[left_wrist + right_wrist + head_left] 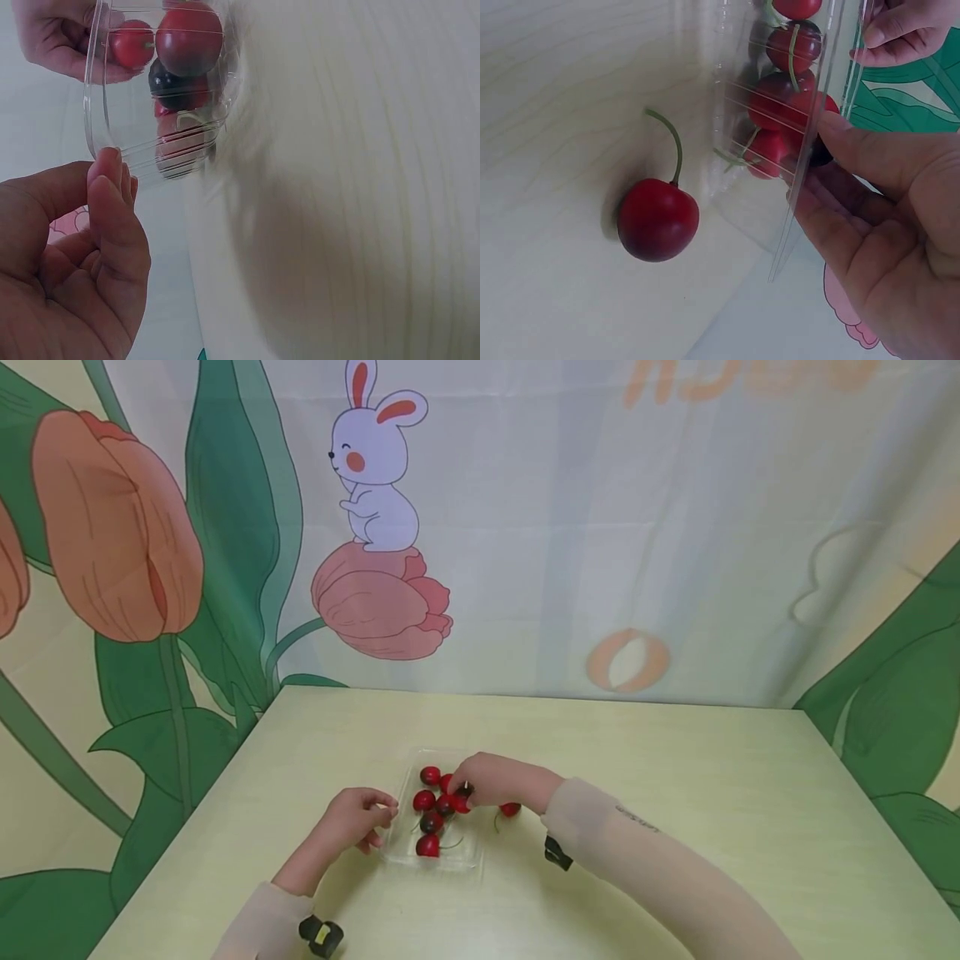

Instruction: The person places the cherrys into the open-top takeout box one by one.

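A clear plastic box (401,858) sits on the table with several red and dark-red cherries (428,846) in it, some with green stems. At its left side my left hand (351,821) pinches the rim between thumb and fingertips, as the left wrist view (82,262) shows. My right hand (491,779) reaches over the right side of the box, palm down. Between its thumb and fingers it holds a cherry (131,43), partly covered by the fingers. One more cherry (658,220), its stem curved, lies on the table just outside the box, near the right wrist.
The pale wood-grain table (675,760) extends past the box on both sides. Behind it hangs a cloth backdrop (525,527) printed with tulips and a rabbit. Black straps with small devices (321,935) are on both wrists.
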### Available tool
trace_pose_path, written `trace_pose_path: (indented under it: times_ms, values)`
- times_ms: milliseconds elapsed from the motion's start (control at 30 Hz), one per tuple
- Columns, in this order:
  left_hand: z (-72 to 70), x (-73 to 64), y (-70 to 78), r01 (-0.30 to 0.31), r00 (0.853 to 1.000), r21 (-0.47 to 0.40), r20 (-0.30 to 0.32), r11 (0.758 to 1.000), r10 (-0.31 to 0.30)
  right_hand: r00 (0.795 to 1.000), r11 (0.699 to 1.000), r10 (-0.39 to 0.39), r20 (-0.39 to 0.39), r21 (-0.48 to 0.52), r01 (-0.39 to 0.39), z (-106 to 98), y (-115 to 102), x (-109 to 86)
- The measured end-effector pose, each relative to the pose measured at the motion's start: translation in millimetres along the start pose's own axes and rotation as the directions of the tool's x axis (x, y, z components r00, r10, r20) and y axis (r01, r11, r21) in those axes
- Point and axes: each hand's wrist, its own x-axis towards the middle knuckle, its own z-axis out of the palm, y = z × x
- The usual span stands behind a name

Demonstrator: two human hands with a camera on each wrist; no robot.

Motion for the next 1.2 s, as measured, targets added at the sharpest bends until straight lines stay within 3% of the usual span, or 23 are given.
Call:
trace_pose_path:
  times_ms: [633,967,1200]
  values:
    - [0.4,0.9,-1.3,-0.006,1.0,-0.005,0.006,1.0,0.006,0.998,0.999,0.012,0.055,-0.042,-0.009,7.3,3.8,13.6]
    - [1.0,0.2,-0.6,-0.012,1.0,-0.011,0.006,1.0,0.012,0.995,0.997,0.069,0.066,-0.025,-0.068,4.7,-4.0,11.6]
    - [1.3,0.0,-0.4,-0.008,1.0,-0.01,0.005,1.0,0.008,0.995,0.997,0.065,0.074,-0.054,-0.062,5.7,-6.1,12.2]
